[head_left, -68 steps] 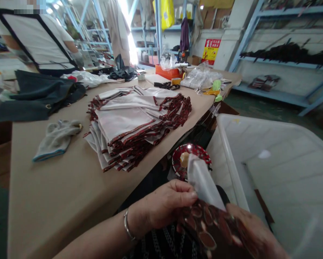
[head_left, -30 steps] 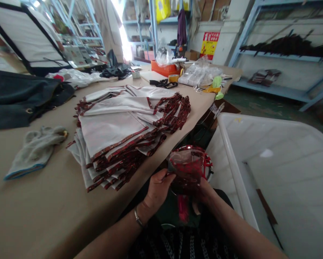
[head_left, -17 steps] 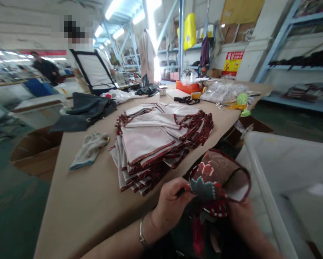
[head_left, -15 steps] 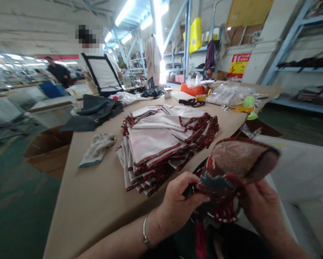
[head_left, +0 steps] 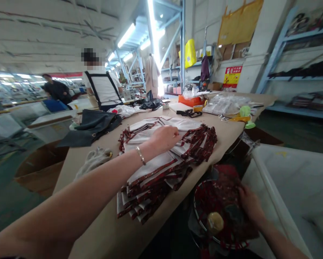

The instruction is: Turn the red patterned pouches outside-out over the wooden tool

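A stack of white cloth pieces (head_left: 150,169) with dark red patterned trim lies on the brown table (head_left: 102,230). My left hand (head_left: 165,138) reaches over it, fingers curled down on the top piece. Below the table edge, my right hand (head_left: 249,205) is down in a round red wire basket (head_left: 201,223), closed on a dark red patterned cloth piece (head_left: 226,187). A small yellowish round object (head_left: 214,223) sits in the basket beside it.
A grey glove (head_left: 93,162) and a dark bag (head_left: 92,124) lie at the table's left. A white plastic tub (head_left: 293,187) stands at right. Tape roll (head_left: 197,108), orange box (head_left: 189,100) and plastic bags (head_left: 224,102) are at the far end. A person in an apron (head_left: 102,90) stands behind.
Both hands held the patterned cloth piece in front of me. My left hand has let go and reached out onto the stack; my right hand has lowered the piece into the basket.
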`<action>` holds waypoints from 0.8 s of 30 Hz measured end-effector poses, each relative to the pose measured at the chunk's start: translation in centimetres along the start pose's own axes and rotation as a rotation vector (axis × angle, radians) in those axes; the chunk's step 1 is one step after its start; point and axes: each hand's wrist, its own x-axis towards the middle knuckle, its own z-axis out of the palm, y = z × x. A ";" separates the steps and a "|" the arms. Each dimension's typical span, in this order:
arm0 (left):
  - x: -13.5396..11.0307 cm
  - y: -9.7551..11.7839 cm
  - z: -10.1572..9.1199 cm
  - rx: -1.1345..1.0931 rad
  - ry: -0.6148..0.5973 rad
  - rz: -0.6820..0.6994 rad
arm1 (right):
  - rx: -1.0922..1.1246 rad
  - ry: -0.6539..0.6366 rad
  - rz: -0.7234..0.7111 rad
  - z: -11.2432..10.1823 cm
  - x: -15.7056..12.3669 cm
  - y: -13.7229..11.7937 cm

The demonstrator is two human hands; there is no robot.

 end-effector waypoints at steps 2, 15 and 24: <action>2.5 1.1 0.7 0.109 -0.149 -0.015 | 0.031 -0.058 0.062 2.9 -1.4 2.6; 1.4 0.5 -1.1 0.143 -0.317 0.065 | 0.721 -0.222 -0.187 -4.2 -1.8 -17.7; -8.1 3.0 -3.9 -0.229 0.428 0.139 | 1.364 -0.791 -0.141 -9.2 -5.5 -33.3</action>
